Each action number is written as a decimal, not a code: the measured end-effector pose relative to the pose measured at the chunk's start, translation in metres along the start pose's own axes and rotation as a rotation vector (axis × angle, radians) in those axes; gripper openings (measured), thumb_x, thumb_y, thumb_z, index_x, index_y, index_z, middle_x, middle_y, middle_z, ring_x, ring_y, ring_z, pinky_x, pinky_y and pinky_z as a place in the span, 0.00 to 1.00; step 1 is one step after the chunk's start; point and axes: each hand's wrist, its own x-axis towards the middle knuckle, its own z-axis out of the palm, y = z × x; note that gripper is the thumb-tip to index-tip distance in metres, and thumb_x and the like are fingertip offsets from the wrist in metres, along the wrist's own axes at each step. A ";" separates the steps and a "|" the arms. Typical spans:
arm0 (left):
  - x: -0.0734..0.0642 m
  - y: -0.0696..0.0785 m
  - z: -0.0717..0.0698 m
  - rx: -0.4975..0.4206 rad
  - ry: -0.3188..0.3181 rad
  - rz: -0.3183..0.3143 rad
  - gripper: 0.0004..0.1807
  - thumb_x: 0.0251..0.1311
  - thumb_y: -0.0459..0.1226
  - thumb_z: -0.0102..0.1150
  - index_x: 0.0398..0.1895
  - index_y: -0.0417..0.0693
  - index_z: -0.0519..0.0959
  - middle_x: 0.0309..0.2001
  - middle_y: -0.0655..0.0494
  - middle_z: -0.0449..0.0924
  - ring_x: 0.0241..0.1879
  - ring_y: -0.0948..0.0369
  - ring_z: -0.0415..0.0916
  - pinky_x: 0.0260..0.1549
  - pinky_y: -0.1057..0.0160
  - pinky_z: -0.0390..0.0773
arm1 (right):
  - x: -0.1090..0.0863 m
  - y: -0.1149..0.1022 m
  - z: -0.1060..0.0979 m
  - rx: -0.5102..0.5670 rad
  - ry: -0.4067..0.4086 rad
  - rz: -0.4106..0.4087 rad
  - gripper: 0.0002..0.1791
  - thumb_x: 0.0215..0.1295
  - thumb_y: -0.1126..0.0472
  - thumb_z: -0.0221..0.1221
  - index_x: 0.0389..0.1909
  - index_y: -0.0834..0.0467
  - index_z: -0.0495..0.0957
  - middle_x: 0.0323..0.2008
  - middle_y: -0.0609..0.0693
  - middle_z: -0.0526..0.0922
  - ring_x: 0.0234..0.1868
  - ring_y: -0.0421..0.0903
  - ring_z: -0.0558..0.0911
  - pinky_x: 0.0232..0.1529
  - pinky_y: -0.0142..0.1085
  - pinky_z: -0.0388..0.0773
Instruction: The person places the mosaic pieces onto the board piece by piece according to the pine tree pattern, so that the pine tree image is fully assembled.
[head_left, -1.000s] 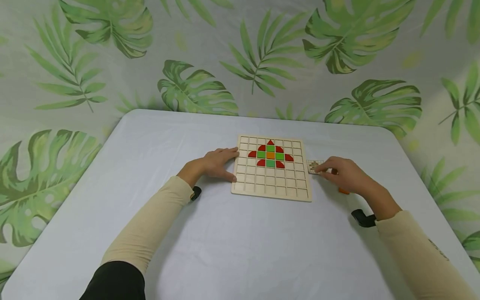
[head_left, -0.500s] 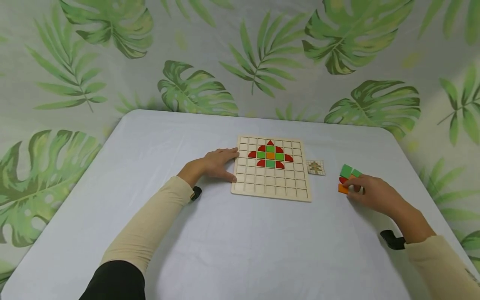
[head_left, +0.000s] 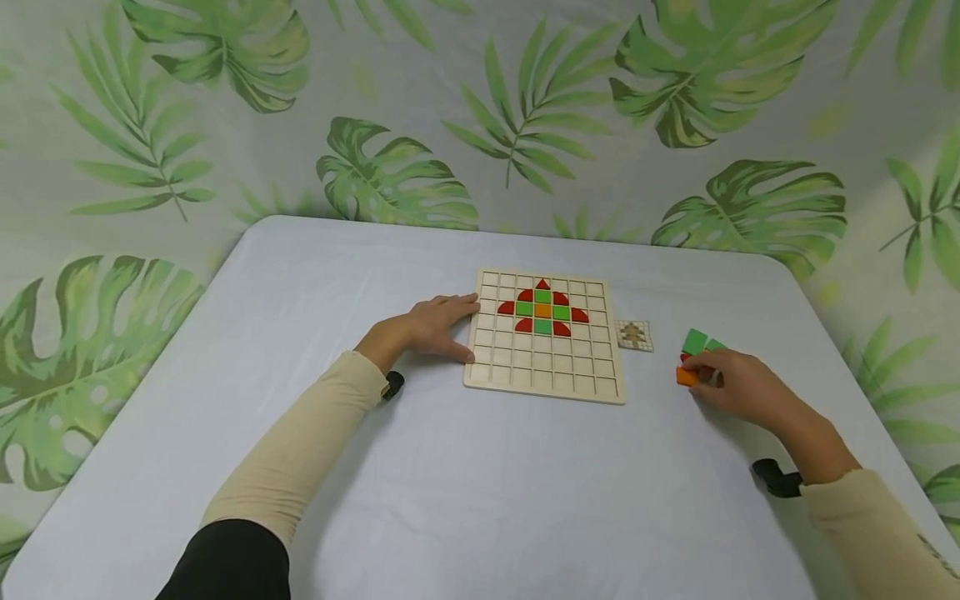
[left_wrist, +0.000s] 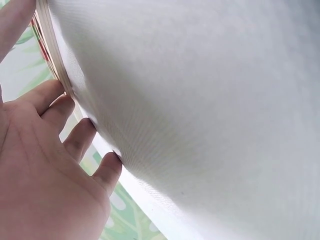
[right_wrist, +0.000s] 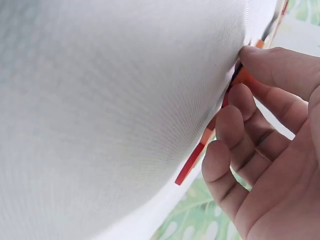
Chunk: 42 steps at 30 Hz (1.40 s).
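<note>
A light wooden grid board (head_left: pixel 543 358) lies on the table with red, green and orange tiles (head_left: pixel 542 310) set in its upper half. My left hand (head_left: pixel 435 327) rests at the board's left edge, thumb and fingers spread; the left wrist view shows its fingertips touching the rim (left_wrist: pixel 52 50). Over a small group of loose tiles to the right, my right hand (head_left: pixel 746 392) pinches an orange tile (head_left: pixel 686 377) between thumb and index finger. Green tiles (head_left: pixel 694 341) lie just beyond it. The hand hides part of this group.
A small card (head_left: pixel 634 335) with a brown tree-like pattern on a grid lies against the board's right side. A white cloth (head_left: pixel 495 492) covers the table. Behind hangs a leaf-print curtain (head_left: pixel 405 92). A red tile (right_wrist: pixel 190 165) lies beside the right fingers.
My right hand has moved from the pattern card right and nearer to the loose tiles. The orange tile under its fingers has since tilted slightly. The left hand has stayed still.
</note>
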 end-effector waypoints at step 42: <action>-0.002 0.001 0.000 -0.001 -0.007 -0.006 0.51 0.57 0.57 0.66 0.80 0.56 0.51 0.82 0.61 0.39 0.81 0.49 0.40 0.76 0.41 0.48 | 0.005 -0.029 -0.001 0.092 0.037 -0.048 0.16 0.55 0.64 0.70 0.46 0.62 0.83 0.38 0.52 0.84 0.30 0.40 0.70 0.28 0.29 0.69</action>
